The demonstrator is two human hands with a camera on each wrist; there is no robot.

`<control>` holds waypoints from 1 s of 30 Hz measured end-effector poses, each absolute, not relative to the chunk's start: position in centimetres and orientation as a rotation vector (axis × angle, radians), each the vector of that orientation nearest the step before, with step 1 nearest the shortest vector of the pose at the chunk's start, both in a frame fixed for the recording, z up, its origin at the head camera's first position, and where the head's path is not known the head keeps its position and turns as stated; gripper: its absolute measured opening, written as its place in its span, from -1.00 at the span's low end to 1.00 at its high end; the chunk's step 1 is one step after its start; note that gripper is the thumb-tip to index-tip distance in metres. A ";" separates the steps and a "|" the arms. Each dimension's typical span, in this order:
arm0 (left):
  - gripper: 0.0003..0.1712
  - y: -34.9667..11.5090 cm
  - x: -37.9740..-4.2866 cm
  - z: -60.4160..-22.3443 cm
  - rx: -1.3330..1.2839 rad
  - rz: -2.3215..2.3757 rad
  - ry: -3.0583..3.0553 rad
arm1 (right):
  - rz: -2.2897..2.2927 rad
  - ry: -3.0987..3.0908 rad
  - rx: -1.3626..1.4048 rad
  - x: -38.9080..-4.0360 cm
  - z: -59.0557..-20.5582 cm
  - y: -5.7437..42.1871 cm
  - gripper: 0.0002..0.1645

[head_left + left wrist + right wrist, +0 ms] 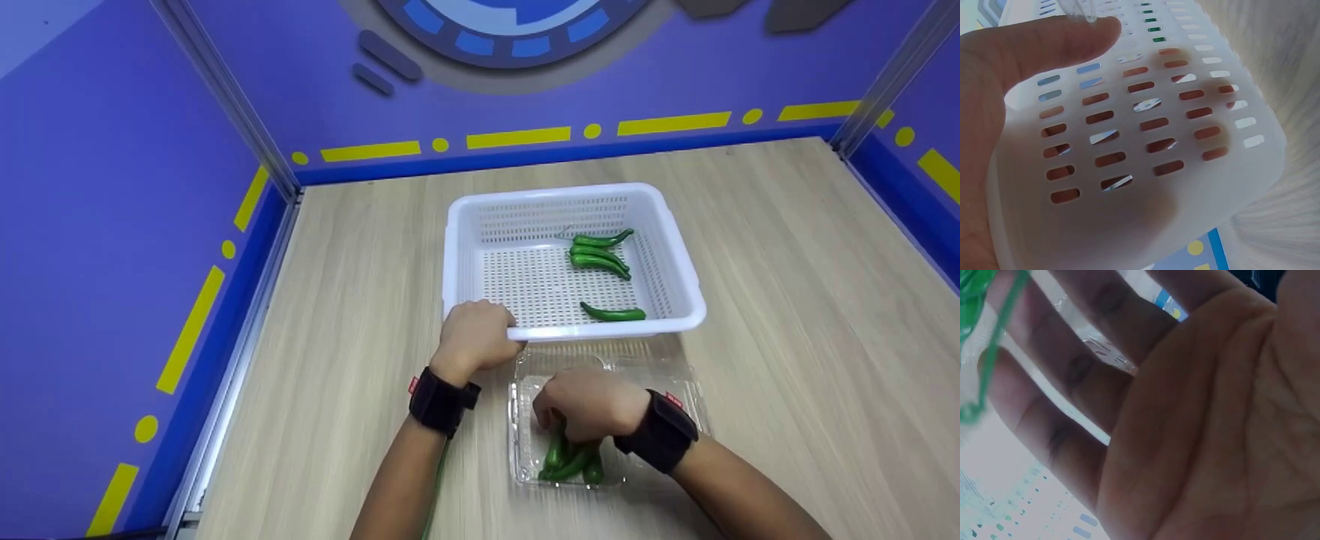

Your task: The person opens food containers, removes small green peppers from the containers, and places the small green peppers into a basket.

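Note:
My left hand [478, 334] grips the rim of a white perforated plastic basket [540, 331] at its near left corner. In the left wrist view, the thumb [1072, 42] lies along one side of the slotted wall, with dark finger shapes showing through. Several green chili peppers [600, 259] lie inside the basket. My right hand [589, 401] reaches down into a clear plastic clamshell box [514, 427], its curled fingers holding a green chili pepper [971, 309] by the fingertips. Beneath it, several peppers [574, 466] lie in the box's near end. The palm partly hides them.
The box's clear lid [686, 382] lies folded out to the right, partly under my right wrist. All this stands on a light wood table [360, 300]. Blue-purple panels [225, 247] wall the table at the back and sides.

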State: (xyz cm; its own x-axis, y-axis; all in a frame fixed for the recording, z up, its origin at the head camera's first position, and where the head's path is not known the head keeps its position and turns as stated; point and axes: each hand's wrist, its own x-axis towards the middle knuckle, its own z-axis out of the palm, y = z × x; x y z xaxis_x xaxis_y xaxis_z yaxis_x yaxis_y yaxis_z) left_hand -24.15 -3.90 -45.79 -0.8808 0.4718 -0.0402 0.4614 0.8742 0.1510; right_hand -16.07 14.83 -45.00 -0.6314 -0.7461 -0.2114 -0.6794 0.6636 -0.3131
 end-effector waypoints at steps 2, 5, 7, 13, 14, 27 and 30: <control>-0.57 -3.9 -24.1 -45.8 0.736 0.214 2.964 | -0.280 2.566 -1.138 -16.0 -45.0 14.8 -0.66; -0.57 -3.9 -24.0 -45.9 0.736 0.220 2.962 | -0.254 2.564 -1.153 -15.9 -45.0 14.9 -0.65; -0.58 -3.9 -23.9 -45.9 0.736 0.226 2.963 | -0.237 2.565 -1.167 -16.0 -45.0 14.9 -0.64; -0.59 -4.0 -24.0 -45.9 0.740 0.226 2.965 | -0.279 2.577 -1.121 -16.4 -44.5 15.2 -0.61; -0.60 -4.0 -24.0 -45.9 0.745 0.225 2.963 | -0.290 2.581 -1.100 -16.4 -44.4 15.4 -0.60; -0.56 -4.1 -24.2 -45.6 0.719 0.222 2.961 | -0.171 2.656 -1.260 -15.8 -43.8 17.1 -0.59; -0.57 -4.0 -24.1 -45.8 0.716 0.242 2.946 | -0.174 2.649 -1.219 -15.9 -43.9 17.1 -0.61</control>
State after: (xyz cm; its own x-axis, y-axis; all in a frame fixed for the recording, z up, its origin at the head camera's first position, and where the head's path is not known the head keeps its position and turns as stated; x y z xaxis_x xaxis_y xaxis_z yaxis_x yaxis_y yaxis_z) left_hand -24.09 -3.95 -45.77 -0.8844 0.4628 -0.0596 0.4469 0.8769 0.1771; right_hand -15.86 17.06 -43.88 -0.6315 -0.7609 -0.1490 -0.7348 0.6486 -0.1982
